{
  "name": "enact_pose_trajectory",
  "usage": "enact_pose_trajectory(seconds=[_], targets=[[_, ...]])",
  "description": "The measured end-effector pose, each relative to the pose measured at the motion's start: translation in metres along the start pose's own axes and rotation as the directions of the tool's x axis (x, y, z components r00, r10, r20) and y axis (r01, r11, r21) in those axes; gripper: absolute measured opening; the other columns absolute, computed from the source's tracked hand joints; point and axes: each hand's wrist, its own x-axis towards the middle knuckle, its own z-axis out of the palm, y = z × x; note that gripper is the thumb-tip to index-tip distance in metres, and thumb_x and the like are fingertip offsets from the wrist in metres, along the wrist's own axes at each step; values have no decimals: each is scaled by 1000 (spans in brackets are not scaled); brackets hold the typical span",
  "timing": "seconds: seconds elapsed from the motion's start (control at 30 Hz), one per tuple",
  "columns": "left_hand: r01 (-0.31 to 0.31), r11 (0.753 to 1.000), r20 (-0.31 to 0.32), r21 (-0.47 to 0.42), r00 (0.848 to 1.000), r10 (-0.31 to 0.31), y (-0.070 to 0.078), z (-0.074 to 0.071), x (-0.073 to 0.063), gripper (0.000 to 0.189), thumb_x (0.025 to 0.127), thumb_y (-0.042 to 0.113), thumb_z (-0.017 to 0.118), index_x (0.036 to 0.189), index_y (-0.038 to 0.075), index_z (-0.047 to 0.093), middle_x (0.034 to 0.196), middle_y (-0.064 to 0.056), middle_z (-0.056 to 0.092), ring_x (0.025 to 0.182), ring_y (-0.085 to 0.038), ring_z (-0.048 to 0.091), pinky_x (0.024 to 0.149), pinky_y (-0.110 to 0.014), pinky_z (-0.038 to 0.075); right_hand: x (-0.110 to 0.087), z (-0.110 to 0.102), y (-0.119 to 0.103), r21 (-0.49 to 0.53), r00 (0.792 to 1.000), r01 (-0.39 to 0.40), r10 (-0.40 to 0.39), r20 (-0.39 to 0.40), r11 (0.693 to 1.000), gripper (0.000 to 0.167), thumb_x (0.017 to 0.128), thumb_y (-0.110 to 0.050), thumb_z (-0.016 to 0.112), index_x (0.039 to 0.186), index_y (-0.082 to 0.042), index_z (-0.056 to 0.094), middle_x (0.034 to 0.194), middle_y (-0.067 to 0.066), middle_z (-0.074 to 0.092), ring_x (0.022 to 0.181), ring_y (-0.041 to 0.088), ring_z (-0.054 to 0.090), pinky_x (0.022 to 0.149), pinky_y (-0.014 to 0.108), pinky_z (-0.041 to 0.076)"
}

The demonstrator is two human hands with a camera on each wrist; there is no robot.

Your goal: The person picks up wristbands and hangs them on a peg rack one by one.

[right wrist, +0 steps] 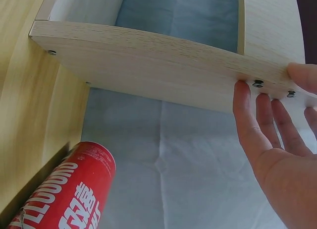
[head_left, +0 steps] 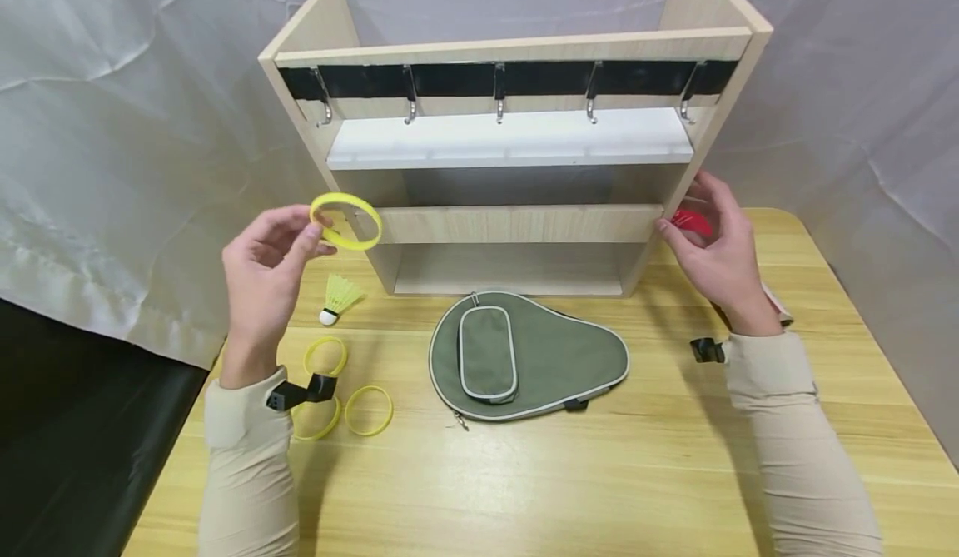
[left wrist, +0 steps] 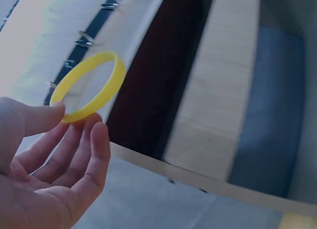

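At a wooden shelf (head_left: pixel 517 226), one yellow ring (left wrist: pixel 111 90) pinched by the left hand (head_left: pixel 264 270)

Behind everything, pale cloth (head_left: pixel 120 124) hangs in folds around the work area, with a black surface (head_left: pixel 67 432) at the lower left of the head view. One table (head_left: pixel 479 490) with striped wood grain carries the things, and light shines off its front. The one shelf stands upright toward its back, with a white ledge (head_left: pixel 509 136) inside. Just in front, one grey-green bag (head_left: pixel 569 349) lies flat, with one pocket (head_left: pixel 487 353) on it.

Two hands are in view. The right hand (head_left: pixel 718 249) touches the shelf's right side panel, thumb on the front edge and fingertips on the outer face, fingers spread rather than clenched. The left hand grasps the ring by its edge, thumb against fingers, in the air near the shelf's left side.

One red tube (right wrist: pixel 74 189) with white lettering lies right of the shelf, partly hidden in the head view. One yellow shuttlecock (head_left: pixel 339 297) rests left of the bag. Yellow rings number four: the held one and three more rings (head_left: pixel 390 411) on the table beside the left forearm. Five metal hooks (head_left: pixel 499 111) line one black strip (head_left: pixel 449 80) across the shelf.
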Motion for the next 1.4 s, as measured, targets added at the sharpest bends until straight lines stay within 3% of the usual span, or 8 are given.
enact_pose_trajectory(seconds=[0.23,0.5,0.7,1.03,1.13,1.4], targets=[[-105,987,-139,-123,986,87,17,12,20,20,98,-7,75,117,-14,72,102,-18,78,86,-24,75,78,-31,68,0,0,3,-4,1000,8,-8,28,1000,77,95,14,70,163,-14,47,138,-13,60,123,5,65,96,8,56],[-123,931,-229,-345,973,44,29,24,32,20,97,-13,71,117,-16,66,104,-24,73,89,-28,73,74,-34,68,0,-1,5,-20,999,8,-7,51,1000,77,98,13,69,165,-15,44,141,-14,57,125,4,62,97,7,55],[-118,911,-234,-395,972,24,30,29,41,21,97,-13,72,118,-15,65,103,-24,73,84,-29,75,73,-33,68,0,-2,6,-26,999,9,-8,49,1000,77,97,12,70,165,-15,44,141,-14,57,125,4,62,96,7,55],[-105,909,-207,-404,978,21,23,34,53,22,98,-8,74,118,-14,67,101,-22,72,82,-27,76,74,-32,68,0,0,8,-8,999,15,-14,52,1000,76,98,13,68,164,-13,43,143,-9,57,125,6,62,98,8,55],[-73,898,-202,-433,979,-18,19,34,54,23,98,-7,75,118,-13,67,101,-21,71,83,-26,75,74,-32,68,0,0,8,2,999,14,-15,51,1000,75,98,13,68,164,-13,44,142,-8,58,125,7,63,98,8,56],[-50,936,-170,-349,985,-10,0,34,48,14,104,-3,69,117,-5,72,103,-13,74,87,-21,77,76,-27,67,-2,1,7,-6,998,21,-21,51,1000,75,98,13,68,164,-13,44,142,-11,58,125,8,63,98,8,56]])
